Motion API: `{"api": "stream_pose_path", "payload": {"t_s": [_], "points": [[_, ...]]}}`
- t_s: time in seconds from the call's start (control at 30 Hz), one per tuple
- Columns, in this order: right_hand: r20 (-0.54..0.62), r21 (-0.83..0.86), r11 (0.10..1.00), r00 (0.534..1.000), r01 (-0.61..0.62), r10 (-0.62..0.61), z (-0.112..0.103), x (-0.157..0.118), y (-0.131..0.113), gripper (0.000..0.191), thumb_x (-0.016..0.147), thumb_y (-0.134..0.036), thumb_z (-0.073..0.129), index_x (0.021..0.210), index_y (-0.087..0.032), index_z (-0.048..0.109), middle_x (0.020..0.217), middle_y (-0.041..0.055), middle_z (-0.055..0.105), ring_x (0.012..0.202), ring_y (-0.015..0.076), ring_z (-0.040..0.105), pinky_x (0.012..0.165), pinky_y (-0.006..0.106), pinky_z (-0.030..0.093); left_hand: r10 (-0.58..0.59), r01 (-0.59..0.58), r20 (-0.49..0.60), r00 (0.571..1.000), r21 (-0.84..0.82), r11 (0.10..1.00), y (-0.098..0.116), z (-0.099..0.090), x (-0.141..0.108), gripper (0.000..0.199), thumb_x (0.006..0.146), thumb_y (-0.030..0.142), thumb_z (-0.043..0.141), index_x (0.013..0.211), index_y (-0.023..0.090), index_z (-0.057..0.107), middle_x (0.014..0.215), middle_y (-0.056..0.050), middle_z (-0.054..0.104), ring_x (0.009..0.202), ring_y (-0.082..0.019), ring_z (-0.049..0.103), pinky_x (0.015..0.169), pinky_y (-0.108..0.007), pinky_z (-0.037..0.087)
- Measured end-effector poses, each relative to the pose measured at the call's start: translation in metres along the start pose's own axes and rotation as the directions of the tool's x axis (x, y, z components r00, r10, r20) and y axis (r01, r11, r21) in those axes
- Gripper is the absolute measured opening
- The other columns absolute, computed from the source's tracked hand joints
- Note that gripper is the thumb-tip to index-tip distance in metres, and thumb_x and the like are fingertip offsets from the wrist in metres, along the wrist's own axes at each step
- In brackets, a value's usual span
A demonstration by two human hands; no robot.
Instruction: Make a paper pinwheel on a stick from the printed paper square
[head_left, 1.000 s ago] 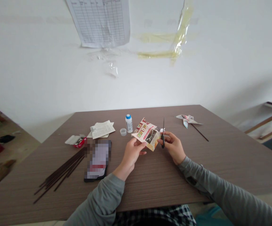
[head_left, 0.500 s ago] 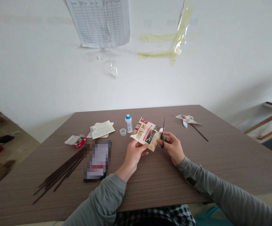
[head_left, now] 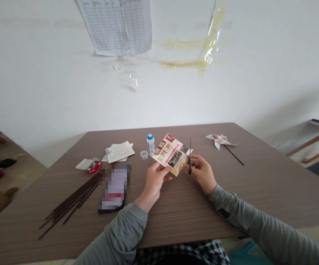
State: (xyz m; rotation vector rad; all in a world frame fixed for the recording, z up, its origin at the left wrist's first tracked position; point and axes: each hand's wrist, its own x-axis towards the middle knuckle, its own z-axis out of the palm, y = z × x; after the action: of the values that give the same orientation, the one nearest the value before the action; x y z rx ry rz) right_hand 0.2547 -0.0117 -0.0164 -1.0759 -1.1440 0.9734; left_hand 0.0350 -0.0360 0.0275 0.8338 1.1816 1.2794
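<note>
Between my two hands is a printed sheet of paper [head_left: 168,151] with red, white and brown pictures, held above the table. My left hand [head_left: 157,179] pinches its lower left edge. In my right hand [head_left: 202,171] is a pair of black-handled scissors [head_left: 190,158], blades pointing away from me, right beside the paper's right side. A cut flap stands out there near the blades. Whether the right fingers also touch the paper's corner is hard to make out. Behind the paper stands a white glue bottle [head_left: 151,146] with a blue top.
Left of the bottle lie a clear cap [head_left: 144,155], cut papers [head_left: 119,152], a small red-and-white box [head_left: 91,165], a phone [head_left: 114,189] and several dark sticks [head_left: 72,197]. A paper pinwheel [head_left: 220,140] on a stick lies at right. A wall borders the table [head_left: 259,198] behind.
The paper has tilted and shifted slightly left, and its right flap spreads further from the rest. The scissors have moved a little left. Both hands keep their hold.
</note>
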Motion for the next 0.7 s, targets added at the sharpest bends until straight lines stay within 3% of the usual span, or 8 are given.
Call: {"api": "stream_pose_path", "payload": {"t_s": [0.27, 0.47, 0.7], "points": [[0.091, -0.042, 0.993, 0.989, -0.112, 0.116, -0.006, -0.002, 0.002, 0.064, 0.072, -0.064, 0.115, 0.117, -0.026, 0.091, 0.082, 0.0034, 0.089, 0.076, 0.0271, 0.077, 0.071, 0.038, 0.058, 0.056, -0.057, -0.064, 0.996, -0.022, 0.998, 0.004, -0.006, 0.004, 0.032, 0.082, 0.012, 0.112, 0.107, 0.020, 0.094, 0.108, -0.010, 0.098, 0.097, -0.027, 0.093, 0.066, -0.025, 0.072], [0.145, -0.048, 0.991, 0.980, -0.128, 0.133, -0.006, -0.012, -0.008, 0.065, 0.077, -0.071, 0.113, 0.118, -0.027, 0.090, 0.088, 0.0076, 0.093, 0.086, 0.0317, 0.085, 0.082, 0.045, 0.069, 0.079, -0.081, -0.080, 0.994, -0.032, 0.996, 0.007, -0.008, 0.004, 0.030, 0.080, 0.015, 0.112, 0.103, 0.019, 0.094, 0.109, -0.010, 0.098, 0.099, -0.028, 0.094, 0.067, -0.026, 0.072], [0.249, -0.010, 0.988, 0.957, -0.151, 0.149, -0.002, -0.022, -0.011, 0.064, 0.085, -0.081, 0.111, 0.115, -0.028, 0.092, 0.086, 0.0066, 0.091, 0.083, 0.0300, 0.084, 0.083, 0.046, 0.071, 0.099, -0.104, -0.122, 0.988, -0.032, 0.994, 0.009, -0.008, 0.007, 0.030, 0.082, 0.019, 0.113, 0.104, 0.020, 0.091, 0.104, -0.008, 0.097, 0.091, -0.025, 0.092, 0.065, -0.025, 0.069]]}}
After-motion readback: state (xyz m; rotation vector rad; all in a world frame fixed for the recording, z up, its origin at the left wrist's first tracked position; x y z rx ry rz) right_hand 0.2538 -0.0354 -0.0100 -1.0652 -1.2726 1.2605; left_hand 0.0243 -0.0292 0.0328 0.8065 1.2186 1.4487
